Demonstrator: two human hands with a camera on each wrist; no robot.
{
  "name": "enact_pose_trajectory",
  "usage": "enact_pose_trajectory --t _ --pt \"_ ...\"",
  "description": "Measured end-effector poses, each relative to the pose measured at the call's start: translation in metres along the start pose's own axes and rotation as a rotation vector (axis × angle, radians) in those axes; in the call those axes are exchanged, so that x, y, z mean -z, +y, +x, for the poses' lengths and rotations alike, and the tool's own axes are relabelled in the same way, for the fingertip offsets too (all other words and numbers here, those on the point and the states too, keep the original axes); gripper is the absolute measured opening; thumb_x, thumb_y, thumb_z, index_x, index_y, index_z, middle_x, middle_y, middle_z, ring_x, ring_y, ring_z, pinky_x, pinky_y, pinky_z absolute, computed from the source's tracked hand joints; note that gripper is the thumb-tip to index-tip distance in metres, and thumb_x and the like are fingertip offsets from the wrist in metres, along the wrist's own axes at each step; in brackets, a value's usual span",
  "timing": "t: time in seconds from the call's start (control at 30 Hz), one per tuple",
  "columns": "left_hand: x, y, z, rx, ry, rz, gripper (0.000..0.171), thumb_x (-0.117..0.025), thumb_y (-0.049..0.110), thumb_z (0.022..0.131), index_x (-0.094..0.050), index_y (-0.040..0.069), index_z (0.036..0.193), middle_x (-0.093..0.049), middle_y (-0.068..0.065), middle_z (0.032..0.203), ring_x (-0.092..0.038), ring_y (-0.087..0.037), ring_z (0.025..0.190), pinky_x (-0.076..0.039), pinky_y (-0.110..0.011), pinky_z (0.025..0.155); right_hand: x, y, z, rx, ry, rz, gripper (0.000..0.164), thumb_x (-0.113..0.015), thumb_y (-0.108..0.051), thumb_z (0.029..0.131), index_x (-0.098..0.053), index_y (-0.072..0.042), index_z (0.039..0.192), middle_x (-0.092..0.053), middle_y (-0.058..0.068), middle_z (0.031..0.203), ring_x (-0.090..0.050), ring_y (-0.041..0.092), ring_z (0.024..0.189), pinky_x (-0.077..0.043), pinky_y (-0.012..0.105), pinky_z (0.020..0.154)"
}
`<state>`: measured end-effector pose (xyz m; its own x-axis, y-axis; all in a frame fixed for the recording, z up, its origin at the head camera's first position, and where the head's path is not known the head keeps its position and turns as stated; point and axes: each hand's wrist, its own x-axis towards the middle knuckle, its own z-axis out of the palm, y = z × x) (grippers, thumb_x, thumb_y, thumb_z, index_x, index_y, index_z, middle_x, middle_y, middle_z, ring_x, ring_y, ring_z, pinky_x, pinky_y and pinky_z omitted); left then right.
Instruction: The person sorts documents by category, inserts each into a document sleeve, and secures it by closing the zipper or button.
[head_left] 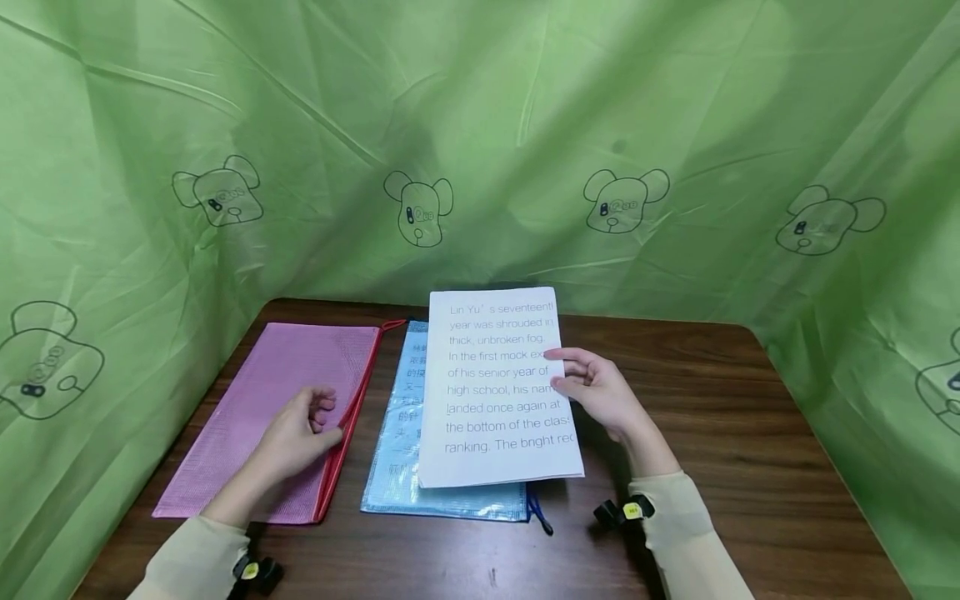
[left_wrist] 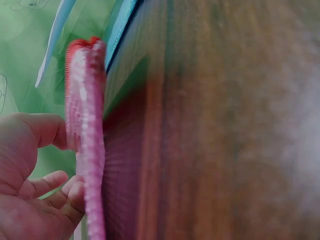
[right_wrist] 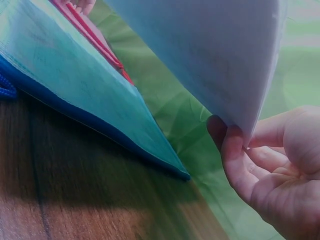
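Note:
My right hand [head_left: 596,392] pinches the right edge of a thin stack of white paper [head_left: 495,450], printed with large English text and raised above the table. In the right wrist view, the thumb and fingers [right_wrist: 235,145] meet at the stack's edge. Beneath it lies a blue zipper pouch [head_left: 397,433], partly covered, with Chinese text showing through. My left hand [head_left: 296,429] rests over a pink mesh zipper pouch [head_left: 225,400]. Its thumb touches the red zipper edge while the other fingers curl loosely above the pouch. The thumb tip is hidden in the left wrist view.
All this lies on a dark wooden table [head_left: 675,375]. A blue zipper pull [head_left: 542,515] sticks out at the blue pouch's near right corner. A red cord loop [head_left: 393,323] shows at the pink pouch's far corner. Green cloth [head_left: 510,100] with bear drawings hangs around the table.

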<state>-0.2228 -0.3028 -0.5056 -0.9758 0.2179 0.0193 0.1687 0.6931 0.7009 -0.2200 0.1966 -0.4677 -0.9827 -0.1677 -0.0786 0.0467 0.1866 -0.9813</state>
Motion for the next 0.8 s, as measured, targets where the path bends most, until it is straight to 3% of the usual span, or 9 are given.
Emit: enact_pose_trajectory --t 0.33,0.57,0.8 --pt "-0.005 0.0 0.005 0.061 0.035 -0.074 0.061 -0.076 -0.003 0.092 -0.047 -0.009 0.146 -0.072 -0.016 0.109 -0.067 -0.021 0.092 -0.056 -0.021 0.078 0.0 0.0 0.0 -0.025 -0.015 -0.006 0.043 -0.069 -0.002 0.104 -0.063 -0.004 0.147 -0.075 0.021 0.128 -0.077 0.03 0.106 -0.062 0.032 0.091" --pt "-0.005 0.005 0.007 0.083 0.04 -0.075 0.051 -0.07 -0.005 0.094 -0.052 -0.007 0.143 -0.072 -0.016 0.109 -0.067 -0.021 0.094 -0.056 -0.021 0.079 0.002 -0.003 -0.002 -0.048 -0.021 -0.006 0.043 -0.069 -0.001 0.104 -0.064 -0.005 0.147 -0.076 0.018 0.128 -0.077 0.029 0.107 -0.062 0.034 0.091" --pt "-0.009 0.03 0.021 0.066 0.189 -0.129 0.046 -0.066 -0.005 0.095 -0.059 -0.005 0.14 -0.069 -0.016 0.105 -0.063 -0.017 0.09 -0.052 -0.015 0.076 0.006 -0.007 -0.004 -0.06 -0.052 0.005 0.043 -0.068 0.0 0.104 -0.064 -0.005 0.146 -0.074 0.019 0.13 -0.077 0.03 0.107 -0.063 0.037 0.091"
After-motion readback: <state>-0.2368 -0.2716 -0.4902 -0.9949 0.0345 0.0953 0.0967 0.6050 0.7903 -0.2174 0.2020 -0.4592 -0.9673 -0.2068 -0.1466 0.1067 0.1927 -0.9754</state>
